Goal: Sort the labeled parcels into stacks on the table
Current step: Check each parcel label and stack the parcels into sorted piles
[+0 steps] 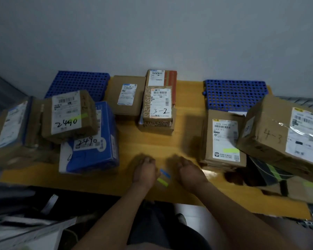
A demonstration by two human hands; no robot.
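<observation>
Labeled parcels lie in groups on the yellow table (152,147). At the left, a brown box marked 2490 (69,116) sits on a blue-and-white parcel (92,147), beside another brown box (13,130). In the middle stands a stack topped by a box marked 3-2 (158,105), with a flat brown parcel (126,95) to its left. At the right are a brown stack (224,139) and a large box marked 4-3 (285,132). My left hand (145,171) and my right hand (190,171) hover over the table's front middle, fingers loosely curled, holding nothing.
Two blue perforated trays (78,83) (235,94) lie at the back against the grey wall. A blue and a green tape strip (163,177) lie between my hands. A dark bag with green stripes (267,174) sits under the large right box. White papers (25,231) lie lower left.
</observation>
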